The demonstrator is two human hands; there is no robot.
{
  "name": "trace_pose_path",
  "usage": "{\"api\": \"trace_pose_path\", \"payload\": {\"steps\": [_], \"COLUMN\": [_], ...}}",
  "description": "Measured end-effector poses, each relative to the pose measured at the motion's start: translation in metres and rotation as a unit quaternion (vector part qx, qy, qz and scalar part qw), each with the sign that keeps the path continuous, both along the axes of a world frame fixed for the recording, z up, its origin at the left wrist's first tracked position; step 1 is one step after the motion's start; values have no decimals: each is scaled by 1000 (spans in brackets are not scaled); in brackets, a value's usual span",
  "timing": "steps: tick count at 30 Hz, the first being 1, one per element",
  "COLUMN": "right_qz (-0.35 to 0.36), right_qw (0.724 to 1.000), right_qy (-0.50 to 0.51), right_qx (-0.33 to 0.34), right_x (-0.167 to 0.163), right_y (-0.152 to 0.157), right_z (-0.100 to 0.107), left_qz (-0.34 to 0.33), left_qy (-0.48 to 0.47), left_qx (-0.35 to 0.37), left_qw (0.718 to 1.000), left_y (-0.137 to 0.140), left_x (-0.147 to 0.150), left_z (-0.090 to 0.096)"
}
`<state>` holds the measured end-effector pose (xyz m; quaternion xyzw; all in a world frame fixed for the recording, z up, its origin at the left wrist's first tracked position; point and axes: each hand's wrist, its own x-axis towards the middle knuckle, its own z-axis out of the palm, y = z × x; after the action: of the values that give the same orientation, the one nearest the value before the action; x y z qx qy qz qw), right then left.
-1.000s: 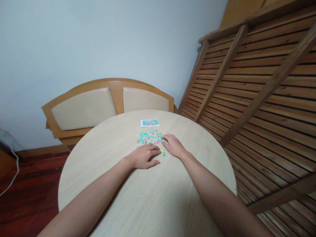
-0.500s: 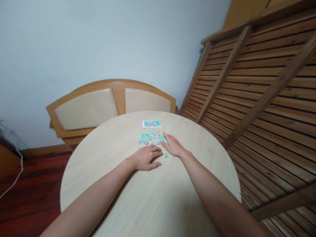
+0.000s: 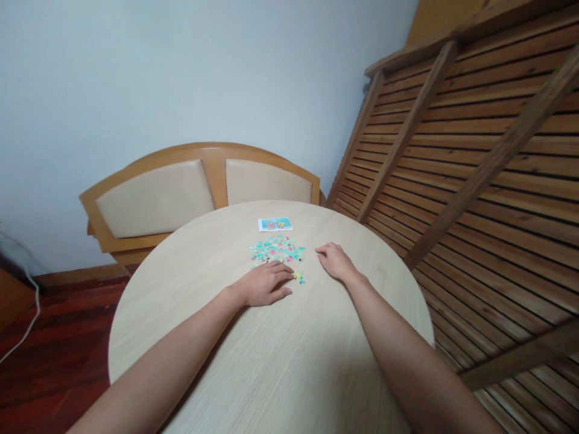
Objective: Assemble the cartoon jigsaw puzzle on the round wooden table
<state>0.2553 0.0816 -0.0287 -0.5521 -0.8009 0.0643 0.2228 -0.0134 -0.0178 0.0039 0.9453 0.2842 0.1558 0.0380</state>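
Note:
A loose pile of small jigsaw puzzle pieces, mostly turquoise with pink and yellow ones, lies on the round table. My left hand rests palm down with its fingers stretched out at the pile's near edge, covering part of it. By its fingertips is a small cluster of yellow and teal pieces. To the right of the pile, my right hand has its thumb and fingers pinched together; whatever may be between them is too small to make out.
Behind the pile lies a card with a cartoon picture. A padded wooden headboard stands beyond the table against the wall. Wooden slats lean along the right side. A white cable hangs at the left.
My right hand has drawn away from the pile to the right, and its spread fingers have closed into a pinch. My left hand stays by the pile. The view has shifted slightly.

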Motion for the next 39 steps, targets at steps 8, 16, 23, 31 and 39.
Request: {"api": "trace_pose_path", "payload": {"steps": [8,16,23,31,39], "right_qz": [176,123,123,174,168], "right_qw": [974,981,983,974,975], "right_qy": [89,71,49,55,46], "right_qx": [-108,-128,-127,-135,-141], "right_x": [8,14,7,-2,-3], "right_y": [-24,-25,-32,-40,-39], "right_z": [20,26,31,33,32], "left_qz": [7,15,15,75,104], "left_qy": [2,-12,-28,-33,-39], "left_qx": [8,-7,-9,18,16], "left_qw": [1000,1000,999,996,994], "left_y": [1,2,3,6,10], "left_x": [-1,-2,-2,-3,-6], "left_z": [-3,-3,-4,-4,-10]}}
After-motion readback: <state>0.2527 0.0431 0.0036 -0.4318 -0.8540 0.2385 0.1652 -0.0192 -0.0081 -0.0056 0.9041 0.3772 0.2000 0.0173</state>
